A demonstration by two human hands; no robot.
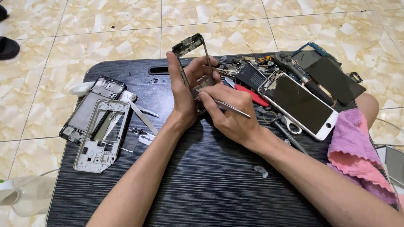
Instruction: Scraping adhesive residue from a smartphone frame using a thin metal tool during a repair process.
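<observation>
Phone frame [191, 57] held upright by left hand [184, 93] above middle of black tray [206, 175] — long axis near vertical, top end pointed away from wearer. Left fingers closed around frame's lower part. Tweezers [227, 106] pinched in closed right hand [228, 116], tips set at frame's lower end. White frame [101, 134] laid on tray at left; white phone [301, 103] and pink cloth [356, 150] at right.

We see a stripped phone frame [189, 52] standing near-upright, upper centre of frame, top edge carrying a dark camera module section, thin metal side rails below. Metal tweezers [230, 107] sit just below it at frame centre, slim, silver, tips angled up-left into the frame's lower part, rear end pointing lower right.
</observation>
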